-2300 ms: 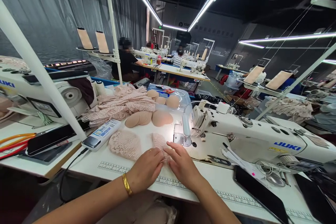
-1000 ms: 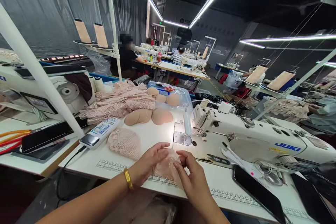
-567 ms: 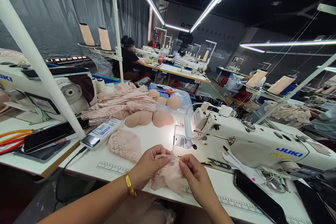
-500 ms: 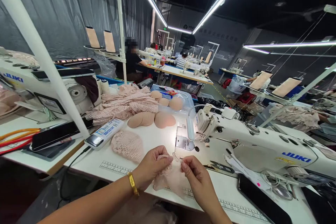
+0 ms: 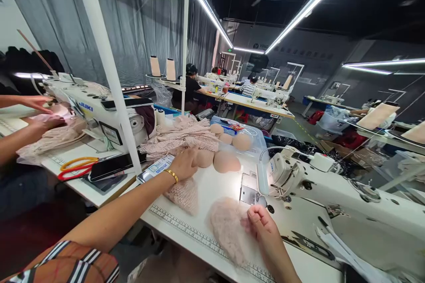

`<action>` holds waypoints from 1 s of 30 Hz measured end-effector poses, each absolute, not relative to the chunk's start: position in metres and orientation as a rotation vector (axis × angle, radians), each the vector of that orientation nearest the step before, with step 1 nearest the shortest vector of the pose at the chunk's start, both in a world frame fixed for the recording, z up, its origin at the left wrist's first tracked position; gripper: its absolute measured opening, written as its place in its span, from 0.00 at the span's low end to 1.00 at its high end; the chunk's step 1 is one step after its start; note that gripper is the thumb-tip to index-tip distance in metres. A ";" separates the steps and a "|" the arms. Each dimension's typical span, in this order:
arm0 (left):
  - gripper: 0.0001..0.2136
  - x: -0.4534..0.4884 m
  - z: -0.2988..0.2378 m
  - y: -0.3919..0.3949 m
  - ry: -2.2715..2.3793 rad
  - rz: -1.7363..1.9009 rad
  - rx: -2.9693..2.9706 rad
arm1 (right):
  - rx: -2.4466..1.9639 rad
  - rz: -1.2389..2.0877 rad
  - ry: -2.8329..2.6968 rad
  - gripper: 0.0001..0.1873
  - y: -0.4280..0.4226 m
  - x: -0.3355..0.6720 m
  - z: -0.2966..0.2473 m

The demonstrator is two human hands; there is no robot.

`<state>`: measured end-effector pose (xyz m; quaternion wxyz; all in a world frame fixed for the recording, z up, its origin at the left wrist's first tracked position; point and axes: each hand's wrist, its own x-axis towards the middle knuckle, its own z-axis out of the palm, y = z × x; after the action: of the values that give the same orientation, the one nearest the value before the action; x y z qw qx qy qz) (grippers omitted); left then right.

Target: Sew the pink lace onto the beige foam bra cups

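Observation:
My right hand (image 5: pixel 264 228) is closed on the edge of a sheer pink lace piece (image 5: pixel 229 232), which is blurred and spread over the table front. My left hand (image 5: pixel 184 164), with a gold bracelet at its wrist, reaches over the stacked beige foam bra cups (image 5: pixel 205 158) beside the lace pile (image 5: pixel 186 135). Its fingertips are partly hidden, so whether they grip anything is unclear. Another lace piece (image 5: pixel 182 194) lies just below the left hand. To the right of the stack rests another foam cup (image 5: pixel 226 162).
A sewing machine (image 5: pixel 318 181) with a lit needle area stands at right, thread snips (image 5: pixel 314 246) beside it. Foam cups sit on a clear plastic lid (image 5: pixel 255 135) behind. At left, a co-worker's hands (image 5: pixel 43 112) work at another machine, near orange-and-red-handled scissors (image 5: pixel 78 168).
My left hand has let go of the lace piece and moved up and left to the foam cups. My right hand keeps the lace. The view has turned left, showing the co-worker's hands.

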<state>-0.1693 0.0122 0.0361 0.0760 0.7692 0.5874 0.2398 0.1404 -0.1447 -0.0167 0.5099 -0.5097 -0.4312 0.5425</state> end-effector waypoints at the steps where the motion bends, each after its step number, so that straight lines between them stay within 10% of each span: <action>1: 0.29 -0.170 0.033 0.016 1.771 0.691 2.325 | -1.238 1.282 -1.024 0.25 -0.145 0.140 -0.017; 7: 0.09 -0.169 0.050 0.019 1.856 0.705 2.336 | -1.233 1.266 -1.056 0.25 -0.144 0.142 -0.016; 23: 0.07 -0.082 0.064 -0.070 1.040 0.612 2.453 | -1.195 1.102 -1.205 0.27 -0.146 0.135 -0.002; 30: 0.36 -0.058 0.086 -0.062 0.447 0.275 2.053 | -1.274 0.888 -1.794 0.10 -0.168 0.136 0.061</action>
<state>-0.0576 -0.0618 0.0864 0.4892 0.8450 0.1841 0.1131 0.1364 -0.1678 0.0608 0.3747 -0.4978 -0.7009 0.3471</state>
